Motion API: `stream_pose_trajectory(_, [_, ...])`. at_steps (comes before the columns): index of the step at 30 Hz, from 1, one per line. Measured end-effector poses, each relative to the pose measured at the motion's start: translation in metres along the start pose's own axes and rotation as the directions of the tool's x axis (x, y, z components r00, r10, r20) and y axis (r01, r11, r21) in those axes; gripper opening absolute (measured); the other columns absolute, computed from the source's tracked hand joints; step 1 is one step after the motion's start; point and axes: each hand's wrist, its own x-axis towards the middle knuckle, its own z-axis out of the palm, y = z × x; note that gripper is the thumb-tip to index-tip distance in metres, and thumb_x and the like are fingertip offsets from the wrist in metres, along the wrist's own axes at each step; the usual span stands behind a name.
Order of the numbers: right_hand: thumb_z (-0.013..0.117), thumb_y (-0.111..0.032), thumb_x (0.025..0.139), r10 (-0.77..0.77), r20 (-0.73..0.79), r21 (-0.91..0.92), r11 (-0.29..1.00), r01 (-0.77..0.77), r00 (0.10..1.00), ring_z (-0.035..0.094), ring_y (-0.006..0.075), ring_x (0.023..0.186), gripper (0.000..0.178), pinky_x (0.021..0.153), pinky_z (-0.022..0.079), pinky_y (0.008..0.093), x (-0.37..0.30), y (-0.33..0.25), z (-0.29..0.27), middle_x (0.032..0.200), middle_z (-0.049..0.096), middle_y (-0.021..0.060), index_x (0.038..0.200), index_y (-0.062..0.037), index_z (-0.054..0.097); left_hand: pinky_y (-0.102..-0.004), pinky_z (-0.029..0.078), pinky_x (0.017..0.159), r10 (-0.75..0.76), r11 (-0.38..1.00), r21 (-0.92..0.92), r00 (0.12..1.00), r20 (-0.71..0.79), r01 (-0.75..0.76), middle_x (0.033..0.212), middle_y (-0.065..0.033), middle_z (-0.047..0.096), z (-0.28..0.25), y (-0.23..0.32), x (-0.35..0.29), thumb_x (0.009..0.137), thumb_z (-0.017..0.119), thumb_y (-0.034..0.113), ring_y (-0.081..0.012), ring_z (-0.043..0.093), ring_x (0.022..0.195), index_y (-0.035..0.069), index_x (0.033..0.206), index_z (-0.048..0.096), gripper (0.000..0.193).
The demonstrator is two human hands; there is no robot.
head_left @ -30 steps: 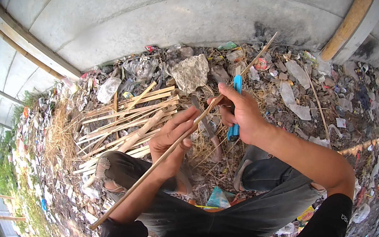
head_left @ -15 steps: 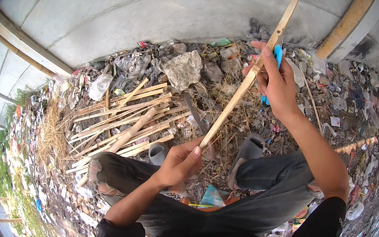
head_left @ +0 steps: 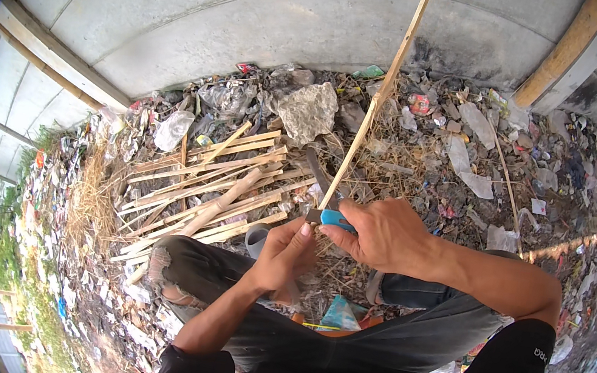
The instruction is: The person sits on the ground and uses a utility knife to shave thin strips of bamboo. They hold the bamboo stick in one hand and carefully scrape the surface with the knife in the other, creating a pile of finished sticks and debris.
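Note:
My left hand (head_left: pixel 284 257) is closed around the near end of a long, pale bamboo strip (head_left: pixel 379 98). The strip slants up and away until its far end leaves the upper edge of the view. In my right hand (head_left: pixel 392 236) is a knife with a blue handle (head_left: pixel 336 220). Its short dark blade lies against the strip's near end, just beyond my left thumb. My two hands are close together above the gap between my knees. Behind the strip, a dark machete-like blade (head_left: pixel 314 170) points away from me; its lower part is hidden.
Left of my hands lies a pile of split strips (head_left: pixel 194 198). A pale rock (head_left: pixel 307 114) stands beyond it, before the concrete wall (head_left: pixel 259 28). Plastic litter and dry straw (head_left: pixel 89 191) cover the ground. A bamboo pole (head_left: pixel 563 52) leans at the wall's right.
My right hand has come down and left with the knife, from partway up the strip to its near end. The strip now stands more steeply. My left hand keeps its hold.

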Motion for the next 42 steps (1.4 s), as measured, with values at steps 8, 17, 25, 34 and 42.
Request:
stream_pose_trajectory(8, [0.054, -0.056, 0.100, 0.101, -0.093, -0.188, 0.975, -0.117, 0.991, 0.064, 0.0398, 0.052, 0.052, 0.050, 0.050, 0.0498, 0.023, 0.052, -0.014, 0.054, 0.061, 0.0161, 0.084, -0.0063, 0.062, -0.0225, 0.023, 0.043, -0.178, 0.984, 0.008, 0.983, -0.048, 0.179, 0.058, 0.0071, 0.028, -0.008, 0.002, -0.002, 0.113, 0.036, 0.034, -0.0037, 0.024, 0.045, -0.001, 0.147, 0.045, 0.050])
stream_pose_trajectory(17, [0.053, -0.062, 0.098, -0.064, -0.230, -0.258, 0.966, 0.003, 0.971, 0.065, 0.0345, 0.051, 0.056, 0.047, 0.048, 0.0463, 0.037, 0.067, -0.021, 0.057, 0.063, 0.0117, 0.082, -0.0088, 0.059, -0.0221, 0.020, 0.037, -0.270, 0.917, -0.300, 0.963, 0.018, 0.263, 0.056, 0.0064, 0.028, -0.011, 0.007, -0.002, 0.112, 0.038, 0.034, -0.0045, 0.024, 0.039, 0.001, 0.145, 0.047, 0.047])
stream_pose_trajectory(25, [0.058, -0.056, 0.098, -0.154, -0.301, -0.306, 0.950, 0.058, 0.941, 0.067, 0.0292, 0.052, 0.049, 0.044, 0.049, 0.0412, 0.039, 0.054, -0.016, 0.065, 0.069, 0.0071, 0.084, -0.0088, 0.058, -0.0216, 0.022, 0.031, -0.188, 0.415, -0.797, 0.898, 0.397, 0.439, 0.055, 0.0041, 0.033, -0.028, -0.009, -0.009, 0.113, 0.035, 0.033, -0.0038, 0.032, 0.033, 0.001, 0.153, 0.035, 0.051])
stream_pose_trajectory(34, [0.056, -0.056, 0.099, -0.177, -0.292, -0.373, 0.926, 0.058, 0.940, 0.066, 0.0285, 0.049, 0.049, 0.043, 0.050, 0.0402, 0.039, 0.054, -0.020, 0.058, 0.064, 0.0074, 0.083, -0.0094, 0.058, -0.0205, 0.026, 0.032, -0.029, 0.251, -0.825, 0.856, 0.516, 0.506, 0.057, 0.0025, 0.036, -0.024, -0.016, -0.005, 0.114, 0.029, 0.032, -0.0063, 0.034, 0.035, 0.005, 0.157, 0.029, 0.051])
stream_pose_trajectory(42, [0.052, -0.052, 0.103, 0.081, 0.185, 0.080, 0.992, -0.097, 0.980, 0.064, 0.0388, 0.064, 0.054, 0.063, 0.049, 0.0502, 0.036, 0.067, -0.036, 0.063, 0.061, 0.0169, 0.094, 0.0006, 0.059, -0.0216, 0.024, 0.035, -0.291, 0.942, -0.184, 0.956, -0.033, 0.280, 0.056, 0.0048, 0.031, -0.014, 0.010, -0.001, 0.112, 0.040, 0.036, -0.0054, 0.028, 0.038, 0.001, 0.146, 0.048, 0.049])
